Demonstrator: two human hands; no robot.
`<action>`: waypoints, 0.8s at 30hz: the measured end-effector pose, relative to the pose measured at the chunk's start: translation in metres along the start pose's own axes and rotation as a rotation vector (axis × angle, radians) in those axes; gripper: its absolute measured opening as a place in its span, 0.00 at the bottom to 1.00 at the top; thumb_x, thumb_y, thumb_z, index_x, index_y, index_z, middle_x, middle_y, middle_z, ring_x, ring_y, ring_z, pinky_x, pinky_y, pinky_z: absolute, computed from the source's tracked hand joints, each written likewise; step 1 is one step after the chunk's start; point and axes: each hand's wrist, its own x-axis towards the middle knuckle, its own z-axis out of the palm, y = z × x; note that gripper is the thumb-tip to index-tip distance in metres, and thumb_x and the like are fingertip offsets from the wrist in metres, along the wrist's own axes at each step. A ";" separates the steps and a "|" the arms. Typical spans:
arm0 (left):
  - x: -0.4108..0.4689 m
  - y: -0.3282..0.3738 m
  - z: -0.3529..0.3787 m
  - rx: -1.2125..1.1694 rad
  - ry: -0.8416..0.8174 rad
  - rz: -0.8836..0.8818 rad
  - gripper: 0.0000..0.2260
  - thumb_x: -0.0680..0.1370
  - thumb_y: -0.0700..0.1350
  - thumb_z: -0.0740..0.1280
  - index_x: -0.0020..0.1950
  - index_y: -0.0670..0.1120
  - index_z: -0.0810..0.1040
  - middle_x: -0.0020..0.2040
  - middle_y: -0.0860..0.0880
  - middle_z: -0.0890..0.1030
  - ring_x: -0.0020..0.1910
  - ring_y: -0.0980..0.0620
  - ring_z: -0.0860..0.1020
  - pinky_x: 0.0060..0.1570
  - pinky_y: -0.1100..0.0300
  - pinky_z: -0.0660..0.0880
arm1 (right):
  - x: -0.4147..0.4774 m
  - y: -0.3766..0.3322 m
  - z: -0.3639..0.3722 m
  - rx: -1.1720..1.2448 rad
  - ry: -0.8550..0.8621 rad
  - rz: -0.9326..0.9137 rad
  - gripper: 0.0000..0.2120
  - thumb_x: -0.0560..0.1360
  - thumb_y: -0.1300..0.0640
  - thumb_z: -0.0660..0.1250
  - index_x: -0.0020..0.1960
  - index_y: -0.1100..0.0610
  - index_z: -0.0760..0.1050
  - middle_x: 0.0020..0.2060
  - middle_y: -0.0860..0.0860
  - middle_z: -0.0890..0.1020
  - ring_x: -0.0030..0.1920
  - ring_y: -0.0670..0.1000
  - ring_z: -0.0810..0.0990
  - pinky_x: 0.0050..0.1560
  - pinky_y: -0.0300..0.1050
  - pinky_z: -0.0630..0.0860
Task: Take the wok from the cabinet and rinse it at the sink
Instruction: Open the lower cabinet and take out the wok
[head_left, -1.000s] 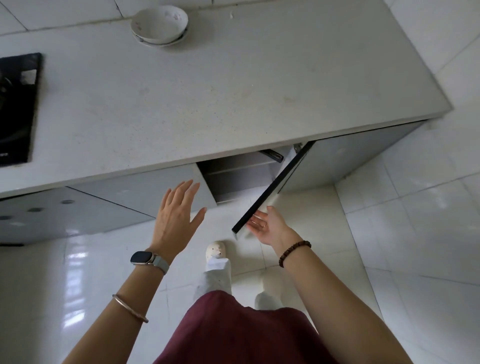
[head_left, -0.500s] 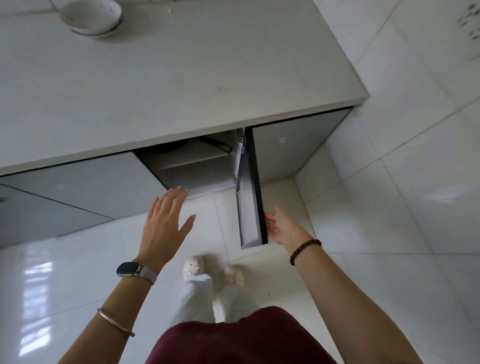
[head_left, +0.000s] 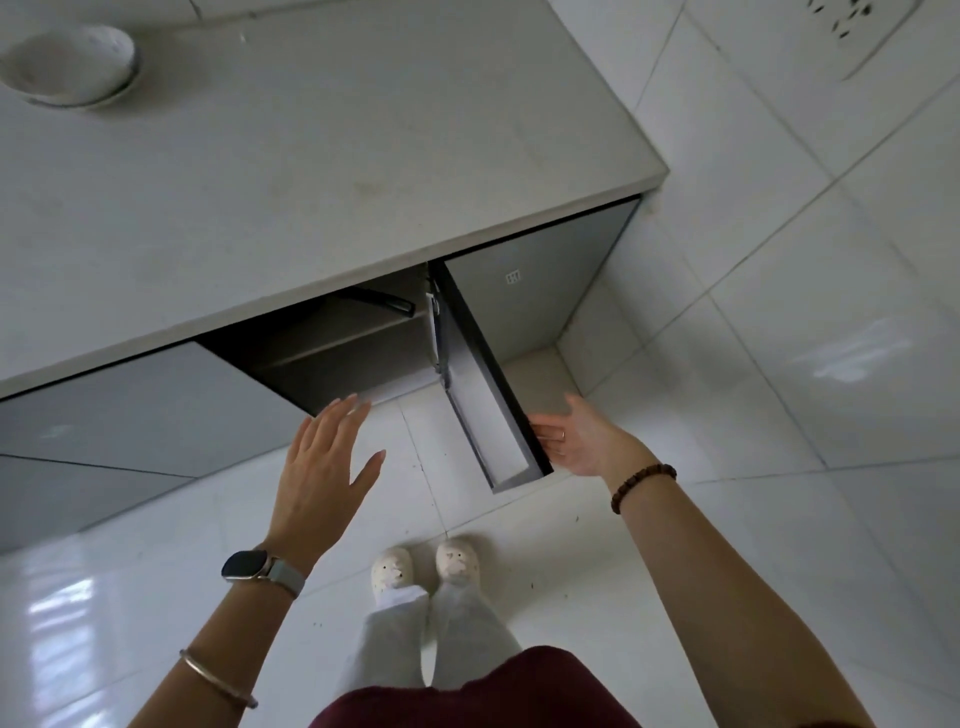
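Observation:
The grey cabinet door (head_left: 483, 400) under the counter stands swung wide open. My right hand (head_left: 582, 439) is open, its straight fingers touching the outer face of the door near its free edge. Inside the dark cabinet (head_left: 332, 343) a black handle (head_left: 382, 302) lies on the upper shelf; the wok's body is hidden under the counter. My left hand (head_left: 324, 467) hovers open with spread fingers in front of the cabinet opening, holding nothing.
A pale countertop (head_left: 311, 171) runs above the cabinets, with a white bowl (head_left: 67, 65) at its far left. A closed grey door (head_left: 535, 291) is right of the opening. A tiled wall (head_left: 779, 208) bounds the right side. My feet (head_left: 421, 566) stand on glossy white floor.
The door has swung further open, pushed outward by my right hand. My view has shifted right, and my left hand has moved closer to the opening.

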 end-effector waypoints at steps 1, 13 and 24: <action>-0.001 -0.001 0.001 -0.004 -0.002 -0.009 0.27 0.77 0.56 0.59 0.72 0.44 0.68 0.71 0.43 0.70 0.71 0.41 0.69 0.72 0.46 0.61 | 0.000 0.001 0.000 0.004 -0.002 -0.005 0.31 0.83 0.41 0.45 0.65 0.64 0.74 0.56 0.61 0.80 0.56 0.58 0.78 0.63 0.51 0.72; -0.017 -0.029 -0.002 -0.673 0.081 -0.501 0.19 0.80 0.49 0.62 0.70 0.47 0.69 0.68 0.47 0.72 0.66 0.47 0.71 0.63 0.59 0.67 | -0.018 -0.011 0.049 0.123 -0.219 -0.301 0.26 0.83 0.43 0.47 0.72 0.57 0.68 0.69 0.55 0.73 0.69 0.55 0.70 0.73 0.52 0.61; 0.003 -0.147 -0.015 -1.525 0.406 -0.973 0.16 0.82 0.43 0.58 0.68 0.40 0.71 0.65 0.43 0.75 0.66 0.45 0.73 0.68 0.54 0.67 | -0.017 0.003 0.209 -0.823 -0.070 -0.944 0.20 0.82 0.47 0.56 0.72 0.49 0.67 0.70 0.42 0.70 0.69 0.40 0.66 0.71 0.43 0.63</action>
